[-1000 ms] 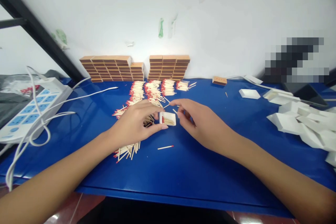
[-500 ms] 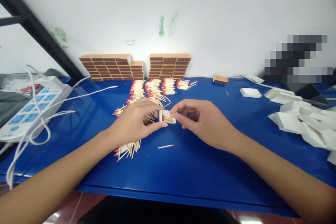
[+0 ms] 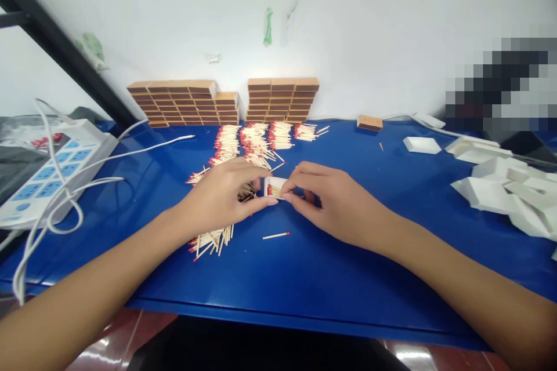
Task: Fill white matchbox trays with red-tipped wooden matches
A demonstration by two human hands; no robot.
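Note:
A small white matchbox tray with red-tipped matches in it sits on the blue table between my hands. My left hand grips its left end with thumb and fingers closed. My right hand pinches its right end, fingertips pressed on the tray. Loose matches lie under and beside my left hand, and one single match lies just in front of the tray. Rows of sorted matches lie behind the hands.
Brown matchbox sleeves are stacked against the wall in two piles, with one loose sleeve to the right. White empty trays lie at the right. A power strip with white cables sits at the left.
My right hand has moved left from beside the tray and closed onto its right end. The left hand has kept hold of the tray. The view has shifted slightly down.

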